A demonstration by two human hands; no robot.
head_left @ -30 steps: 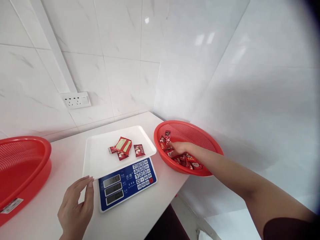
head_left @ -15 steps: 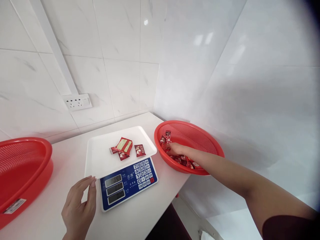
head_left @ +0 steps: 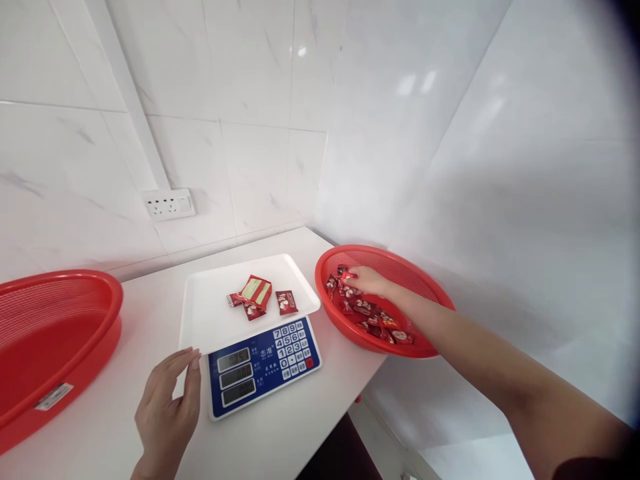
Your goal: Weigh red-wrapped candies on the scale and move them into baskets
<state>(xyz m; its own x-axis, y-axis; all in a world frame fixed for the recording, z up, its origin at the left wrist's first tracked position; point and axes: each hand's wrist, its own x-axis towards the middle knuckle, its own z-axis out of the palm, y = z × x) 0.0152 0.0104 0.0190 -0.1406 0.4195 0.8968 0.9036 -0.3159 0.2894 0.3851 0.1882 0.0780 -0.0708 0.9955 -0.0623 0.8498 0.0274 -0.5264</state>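
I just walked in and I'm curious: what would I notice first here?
Probably the bright red basket on the right end of the white counter, with the person's right hand reaching among the red sweet packets in it. Next, the blue-faced scale in the middle, a few packets on its white tray, the left hand open beside its front corner.
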